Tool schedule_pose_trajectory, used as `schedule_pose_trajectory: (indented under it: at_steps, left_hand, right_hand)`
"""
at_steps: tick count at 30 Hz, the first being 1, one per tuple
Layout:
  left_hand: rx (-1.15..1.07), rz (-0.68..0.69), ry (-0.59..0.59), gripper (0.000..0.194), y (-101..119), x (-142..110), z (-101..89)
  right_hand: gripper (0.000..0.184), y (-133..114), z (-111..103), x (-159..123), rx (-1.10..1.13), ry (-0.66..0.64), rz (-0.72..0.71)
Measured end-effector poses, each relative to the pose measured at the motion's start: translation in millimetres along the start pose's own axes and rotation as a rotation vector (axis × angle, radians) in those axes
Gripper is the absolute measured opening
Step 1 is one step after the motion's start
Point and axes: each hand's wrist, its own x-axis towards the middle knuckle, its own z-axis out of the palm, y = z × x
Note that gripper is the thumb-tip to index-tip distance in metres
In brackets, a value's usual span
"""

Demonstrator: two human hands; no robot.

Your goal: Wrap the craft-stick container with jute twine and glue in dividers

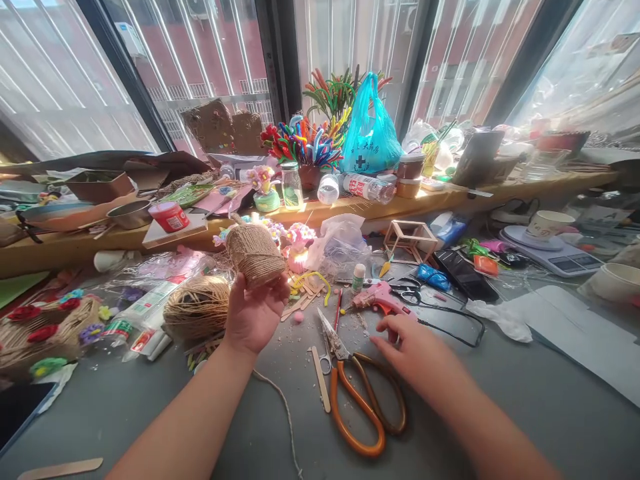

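My left hand (257,310) cups the twine roll (256,252) left of centre, fingers curled round its base — likely light, firm, rough, best held there — my right hand (407,347), near the pink glue gun (384,297), half bent, thumb apart, gripping nothing.

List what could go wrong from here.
1. Burn: the right hand is close to the pink glue gun; if it is hot, which I can't tell, fingers could touch it.
2. Cut: the large scissors lie with bare blades near that hand, so a careless reach might nick it.
3. Snag: a loose strand lies beside the scissors and could catch on their handles if pulled.
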Motion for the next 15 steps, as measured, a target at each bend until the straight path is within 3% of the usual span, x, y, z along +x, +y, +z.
schedule_pose_trajectory:
  at_steps: [4,10,15]
  left_hand:
    - [-0.008,-0.047,-0.015,0.050,-4,-3,0.5]
    - [0.035,-0.238,-0.121,0.059,-7,-8,-2.4]
    - [0.066,-0.263,-0.135,0.062,-11,-8,-5.8]
  right_hand:
    - [0.011,-12,8,-9,0.040,-0.185,-0.077]
    - [0.014,-22,15,-14,0.159,-0.230,-0.188]
    - [0.011,-31,17,-18,0.200,-0.336,-0.273]
